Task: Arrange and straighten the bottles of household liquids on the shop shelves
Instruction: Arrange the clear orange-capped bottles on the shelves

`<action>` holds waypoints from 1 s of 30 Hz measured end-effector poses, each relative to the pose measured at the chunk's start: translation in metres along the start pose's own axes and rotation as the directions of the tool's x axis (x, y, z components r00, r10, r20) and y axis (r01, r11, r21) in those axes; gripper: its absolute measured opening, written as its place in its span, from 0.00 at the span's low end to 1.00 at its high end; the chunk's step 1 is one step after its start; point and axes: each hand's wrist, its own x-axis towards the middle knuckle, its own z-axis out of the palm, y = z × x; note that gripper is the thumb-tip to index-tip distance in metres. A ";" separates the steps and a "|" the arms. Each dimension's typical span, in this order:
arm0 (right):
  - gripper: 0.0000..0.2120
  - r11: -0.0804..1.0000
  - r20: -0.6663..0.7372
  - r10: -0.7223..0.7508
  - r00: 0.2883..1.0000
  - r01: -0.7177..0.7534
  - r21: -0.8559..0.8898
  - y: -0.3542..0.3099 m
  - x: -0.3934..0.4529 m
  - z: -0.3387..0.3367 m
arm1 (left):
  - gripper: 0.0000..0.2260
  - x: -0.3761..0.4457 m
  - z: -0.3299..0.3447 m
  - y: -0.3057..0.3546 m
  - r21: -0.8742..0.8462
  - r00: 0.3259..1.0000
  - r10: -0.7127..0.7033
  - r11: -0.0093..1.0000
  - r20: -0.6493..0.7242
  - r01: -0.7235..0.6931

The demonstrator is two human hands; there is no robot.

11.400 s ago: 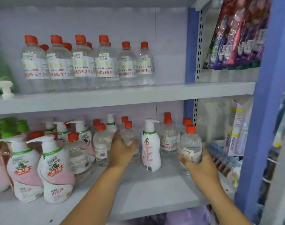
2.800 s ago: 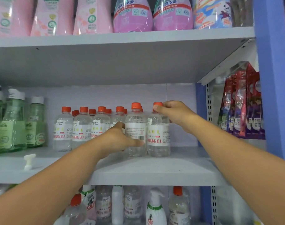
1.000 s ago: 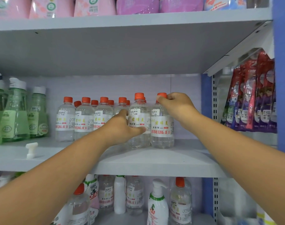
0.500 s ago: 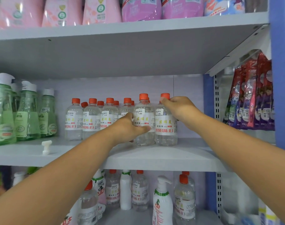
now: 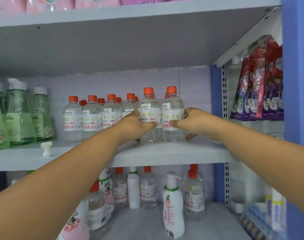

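Two clear bottles with orange caps stand upright, touching, at the right end of a row on the middle shelf [image 5: 165,153]. The left hand [image 5: 135,126] grips the left bottle [image 5: 150,116]; the right hand [image 5: 191,122] grips the right bottle [image 5: 173,113]. A hard push could topple the packed neighbours [image 5: 111,116].

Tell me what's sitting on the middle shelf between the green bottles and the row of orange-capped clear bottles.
In the head view, only a small white pump head stands there, loose on the shelf.
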 end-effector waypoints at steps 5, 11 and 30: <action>0.34 0.964 -0.110 -0.102 0.989 0.070 -0.258 -0.001 -0.049 -0.017 | 0.32 -0.048 -0.011 0.015 0.028 0.977 0.144 0.990 -0.158 -0.141; 0.09 0.897 -0.476 -0.308 0.823 0.418 0.142 0.090 -0.174 0.040 | 0.08 -0.200 0.040 -0.090 -0.249 0.762 0.304 0.820 -0.571 -0.515; 0.37 0.968 -0.175 0.242 0.955 -0.225 0.109 0.223 -0.047 0.161 | 0.21 -0.080 0.095 -0.182 0.114 0.918 -0.261 0.945 -0.298 0.306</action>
